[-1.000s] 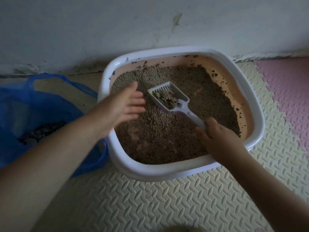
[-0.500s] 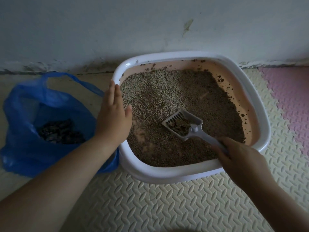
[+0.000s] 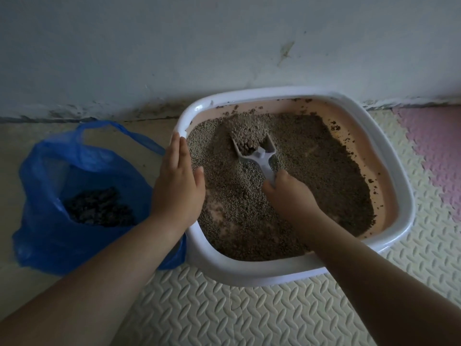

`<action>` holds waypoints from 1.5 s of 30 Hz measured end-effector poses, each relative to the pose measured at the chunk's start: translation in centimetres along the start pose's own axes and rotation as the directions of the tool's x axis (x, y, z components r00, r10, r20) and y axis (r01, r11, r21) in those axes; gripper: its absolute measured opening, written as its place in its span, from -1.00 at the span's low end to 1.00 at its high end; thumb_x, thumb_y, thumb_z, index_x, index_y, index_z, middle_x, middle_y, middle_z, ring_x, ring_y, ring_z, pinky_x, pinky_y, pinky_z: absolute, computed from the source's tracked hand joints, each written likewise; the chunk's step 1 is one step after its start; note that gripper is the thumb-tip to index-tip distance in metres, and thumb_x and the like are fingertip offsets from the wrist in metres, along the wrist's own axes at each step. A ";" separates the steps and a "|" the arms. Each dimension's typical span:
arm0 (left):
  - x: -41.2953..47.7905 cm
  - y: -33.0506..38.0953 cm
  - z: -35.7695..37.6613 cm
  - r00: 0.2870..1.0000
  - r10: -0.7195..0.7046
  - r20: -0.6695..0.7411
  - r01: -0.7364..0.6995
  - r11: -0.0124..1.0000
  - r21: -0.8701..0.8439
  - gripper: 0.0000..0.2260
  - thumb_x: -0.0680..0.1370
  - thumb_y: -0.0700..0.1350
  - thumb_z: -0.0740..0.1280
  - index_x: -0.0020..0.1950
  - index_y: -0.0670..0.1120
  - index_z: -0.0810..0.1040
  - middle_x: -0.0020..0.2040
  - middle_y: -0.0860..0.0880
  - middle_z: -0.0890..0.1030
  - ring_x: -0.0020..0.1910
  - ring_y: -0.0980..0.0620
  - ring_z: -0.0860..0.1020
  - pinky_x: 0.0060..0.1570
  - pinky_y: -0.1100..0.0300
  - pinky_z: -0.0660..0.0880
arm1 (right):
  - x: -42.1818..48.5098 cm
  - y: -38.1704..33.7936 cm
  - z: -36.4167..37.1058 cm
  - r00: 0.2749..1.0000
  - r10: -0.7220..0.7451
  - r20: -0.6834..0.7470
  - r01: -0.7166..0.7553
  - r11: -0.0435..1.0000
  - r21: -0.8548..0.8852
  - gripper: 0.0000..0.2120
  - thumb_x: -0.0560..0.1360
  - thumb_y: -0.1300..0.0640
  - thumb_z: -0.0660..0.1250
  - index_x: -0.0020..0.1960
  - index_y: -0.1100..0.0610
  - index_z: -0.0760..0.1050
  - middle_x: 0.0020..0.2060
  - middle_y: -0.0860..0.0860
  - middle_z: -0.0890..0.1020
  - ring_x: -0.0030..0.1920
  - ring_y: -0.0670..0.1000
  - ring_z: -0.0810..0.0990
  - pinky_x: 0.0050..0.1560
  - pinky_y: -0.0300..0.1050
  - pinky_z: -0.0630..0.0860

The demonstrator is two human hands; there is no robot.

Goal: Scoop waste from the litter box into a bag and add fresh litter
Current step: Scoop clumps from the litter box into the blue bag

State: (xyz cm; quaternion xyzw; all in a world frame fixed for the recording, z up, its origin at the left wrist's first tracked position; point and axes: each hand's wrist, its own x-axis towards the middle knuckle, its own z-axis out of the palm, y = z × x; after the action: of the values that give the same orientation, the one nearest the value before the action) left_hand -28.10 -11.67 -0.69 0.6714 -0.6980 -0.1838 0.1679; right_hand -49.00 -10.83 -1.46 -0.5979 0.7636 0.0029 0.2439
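Observation:
A white-rimmed litter box (image 3: 252, 273) with a pinkish inside stands on the floor by the wall, filled with brown-grey litter (image 3: 311, 176). My right hand (image 3: 289, 193) grips the handle of a white slotted scoop (image 3: 257, 151), whose head is dug into the litter at the back left and heaped with granules. My left hand (image 3: 177, 181) lies flat with straight fingers on the box's left rim. To the left sits an open blue plastic bag (image 3: 50, 191) with dark clumps of waste (image 3: 97, 208) inside.
A pale, stained wall (image 3: 199, 51) runs just behind the box. Cream textured foam mat (image 3: 224, 315) covers the floor in front, with a pink mat tile (image 3: 434, 146) at the right. Bare floor lies under the bag.
The scoop went from the near middle of the litter to the back left and now holds a heap of granules. My left hand stays on the left rim.

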 end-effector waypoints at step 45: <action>-0.2 0.1 -0.3 0.999 -0.004 0.036 0.004 1.000 -0.011 -0.41 0.63 -0.05 0.12 0.57 -0.14 -0.10 0.56 0.06 -0.23 0.54 0.02 -0.10 0.41 0.18 0.05 | -8.7 4.9 -3.2 0.974 -0.111 -0.198 0.129 0.988 0.083 -0.81 0.56 -0.03 0.22 -0.08 0.08 0.35 -0.42 -0.07 0.48 -0.41 -0.05 0.48 -0.37 -0.03 0.41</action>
State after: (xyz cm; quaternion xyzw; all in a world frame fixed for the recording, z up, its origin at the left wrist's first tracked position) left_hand -28.03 -11.46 -0.35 0.6686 -0.6984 -0.1999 0.1588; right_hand -53.23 -2.46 3.22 -0.6280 0.7454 -0.1061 0.1965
